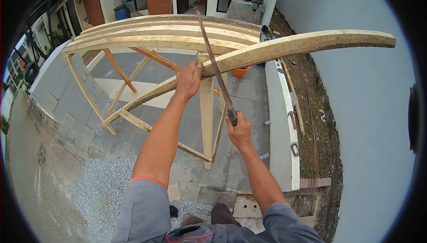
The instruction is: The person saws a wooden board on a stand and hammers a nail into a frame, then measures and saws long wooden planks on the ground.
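Observation:
A long wooden beam slants up to the right, its far end jutting past the wooden frame. My left hand is closed over the beam, left of where the saw crosses it. In my right hand is the dark handle of a handsaw with a long, tapering brown blade. The blade lies across the beam, its tip pointing away from me. Whether its teeth have cut into the wood cannot be made out. Under the beam stands a wooden post, part of the frame.
Several timbers lie side by side on the frame beyond the beam. An orange bucket stands behind it. Gravel is heaped at lower left. A low white wall bearing a clamp runs along the right.

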`<state>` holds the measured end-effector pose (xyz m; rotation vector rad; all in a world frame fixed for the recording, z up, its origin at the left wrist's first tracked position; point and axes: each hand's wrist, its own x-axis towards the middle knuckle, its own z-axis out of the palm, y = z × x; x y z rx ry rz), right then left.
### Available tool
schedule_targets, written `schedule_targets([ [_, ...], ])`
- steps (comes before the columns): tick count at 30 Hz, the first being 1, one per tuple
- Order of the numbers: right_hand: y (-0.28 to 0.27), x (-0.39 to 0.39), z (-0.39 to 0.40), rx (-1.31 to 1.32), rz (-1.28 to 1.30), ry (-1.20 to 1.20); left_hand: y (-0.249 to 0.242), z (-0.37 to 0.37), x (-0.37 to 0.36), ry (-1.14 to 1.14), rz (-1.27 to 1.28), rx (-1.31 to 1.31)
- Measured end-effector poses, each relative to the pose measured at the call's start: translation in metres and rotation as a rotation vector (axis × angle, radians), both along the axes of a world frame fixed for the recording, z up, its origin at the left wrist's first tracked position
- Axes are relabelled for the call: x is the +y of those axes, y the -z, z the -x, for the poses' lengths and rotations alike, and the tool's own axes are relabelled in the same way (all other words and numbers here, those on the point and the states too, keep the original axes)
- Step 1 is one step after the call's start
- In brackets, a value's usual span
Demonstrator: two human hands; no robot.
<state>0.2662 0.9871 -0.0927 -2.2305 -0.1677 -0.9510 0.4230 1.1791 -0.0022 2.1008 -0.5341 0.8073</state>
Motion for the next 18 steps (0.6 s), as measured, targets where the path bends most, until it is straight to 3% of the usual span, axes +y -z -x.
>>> schedule_targets([
  [10,0.0025,0.004,-0.0018,0.031,-0.022,0.05,-0.0005,0.001,0.0014,0.055,-0.013,-0.012],
  [18,0.005,0.0053,-0.0035,0.012,0.0,0.071,-0.0032,0.0048,-0.0029,-0.033,-0.023,-0.055],
])
